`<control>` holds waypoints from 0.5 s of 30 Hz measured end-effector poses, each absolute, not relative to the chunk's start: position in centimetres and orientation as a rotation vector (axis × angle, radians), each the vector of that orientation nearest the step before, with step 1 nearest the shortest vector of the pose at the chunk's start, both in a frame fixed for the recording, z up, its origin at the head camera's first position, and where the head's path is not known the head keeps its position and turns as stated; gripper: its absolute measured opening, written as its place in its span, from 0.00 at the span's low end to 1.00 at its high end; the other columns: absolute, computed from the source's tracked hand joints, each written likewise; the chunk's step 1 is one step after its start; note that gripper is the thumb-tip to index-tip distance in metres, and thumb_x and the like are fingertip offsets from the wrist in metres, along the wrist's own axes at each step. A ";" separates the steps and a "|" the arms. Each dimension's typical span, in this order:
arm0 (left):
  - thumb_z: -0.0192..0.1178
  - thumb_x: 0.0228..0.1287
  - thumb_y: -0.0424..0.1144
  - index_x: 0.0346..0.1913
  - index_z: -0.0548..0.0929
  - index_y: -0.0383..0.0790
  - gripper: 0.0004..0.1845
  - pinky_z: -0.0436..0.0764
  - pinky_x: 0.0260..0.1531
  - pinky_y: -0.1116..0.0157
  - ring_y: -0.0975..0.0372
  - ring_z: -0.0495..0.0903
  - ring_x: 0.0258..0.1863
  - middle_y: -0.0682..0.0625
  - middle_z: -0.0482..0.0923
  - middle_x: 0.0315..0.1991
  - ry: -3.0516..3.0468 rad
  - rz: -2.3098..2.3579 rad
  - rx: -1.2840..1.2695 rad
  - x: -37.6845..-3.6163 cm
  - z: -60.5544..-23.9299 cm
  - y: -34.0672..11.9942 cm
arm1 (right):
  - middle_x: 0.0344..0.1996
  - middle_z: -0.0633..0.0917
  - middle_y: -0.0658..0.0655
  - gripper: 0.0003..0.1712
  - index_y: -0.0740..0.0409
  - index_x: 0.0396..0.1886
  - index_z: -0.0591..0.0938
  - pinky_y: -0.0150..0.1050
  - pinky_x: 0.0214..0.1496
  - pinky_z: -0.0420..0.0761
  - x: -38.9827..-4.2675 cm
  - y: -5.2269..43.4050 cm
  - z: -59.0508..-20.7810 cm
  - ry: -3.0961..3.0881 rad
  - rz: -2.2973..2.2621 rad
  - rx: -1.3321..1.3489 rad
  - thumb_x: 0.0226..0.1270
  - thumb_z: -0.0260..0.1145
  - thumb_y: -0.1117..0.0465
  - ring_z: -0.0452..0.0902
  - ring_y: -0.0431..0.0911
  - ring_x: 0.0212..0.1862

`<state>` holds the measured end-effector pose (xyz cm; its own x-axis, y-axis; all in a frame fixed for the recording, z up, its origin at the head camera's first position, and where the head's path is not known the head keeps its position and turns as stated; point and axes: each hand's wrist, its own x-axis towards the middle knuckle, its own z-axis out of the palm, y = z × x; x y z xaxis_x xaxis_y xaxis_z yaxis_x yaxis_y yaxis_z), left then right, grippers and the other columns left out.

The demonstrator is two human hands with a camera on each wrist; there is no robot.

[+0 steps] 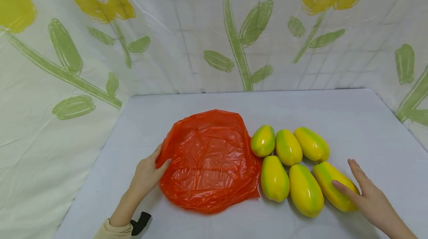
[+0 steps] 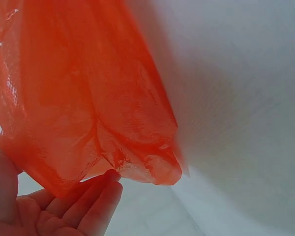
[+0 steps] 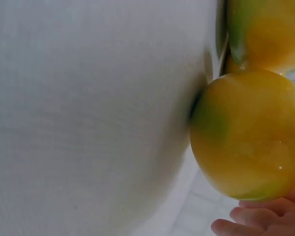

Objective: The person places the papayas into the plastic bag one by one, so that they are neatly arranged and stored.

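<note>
A red plastic bag (image 1: 210,157) lies on the table with its mouth spread wide. My left hand (image 1: 146,174) holds its left rim, thumb inside and fingers behind the film. The left wrist view shows the fingers (image 2: 96,201) against the bag's lower edge (image 2: 88,123). To the right of the bag sit several yellow-green papayas in two rows. At the near right papaya (image 1: 334,187), my right hand (image 1: 372,198) is spread with straight fingers, its thumb overlapping the fruit. In the right wrist view that papaya (image 3: 250,137) is just above the fingers (image 3: 253,216).
The back row of fruit includes a left papaya (image 1: 263,141) beside the bag's edge. A small black object (image 1: 141,223) lies by the left sleeve (image 1: 115,229). Behind the pale table (image 1: 287,107) hangs a flower-printed sheet (image 1: 167,46).
</note>
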<state>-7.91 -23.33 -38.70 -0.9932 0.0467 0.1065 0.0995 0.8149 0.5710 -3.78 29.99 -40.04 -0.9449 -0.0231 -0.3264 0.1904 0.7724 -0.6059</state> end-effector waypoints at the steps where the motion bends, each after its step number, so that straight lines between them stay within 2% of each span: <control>1: 0.61 0.66 0.34 0.69 0.63 0.24 0.32 0.83 0.39 0.50 0.42 0.82 0.44 0.27 0.76 0.54 -2.910 -0.922 -0.115 -7.9 -38.7 -23.3 | 0.71 0.29 0.74 0.52 0.63 0.75 0.29 0.77 0.58 0.46 -3.7 29.9 -40.1 2.648 -0.951 0.129 0.75 0.49 0.39 0.30 0.78 0.68; 15: 0.61 0.65 0.34 0.69 0.63 0.24 0.33 0.85 0.33 0.56 0.47 0.83 0.37 0.27 0.76 0.54 -2.931 -0.946 -0.086 -7.8 -38.0 -23.1 | 0.72 0.33 0.74 0.60 0.60 0.77 0.34 0.79 0.53 0.52 -2.7 29.2 -40.9 2.663 -0.847 0.137 0.67 0.60 0.38 0.38 0.81 0.66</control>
<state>-7.78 -23.09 -38.04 -0.9966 0.0347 0.0750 0.0720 0.8101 0.5819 -2.68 29.21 -40.89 -0.9368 -0.0119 -0.3496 0.1924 0.8173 -0.5432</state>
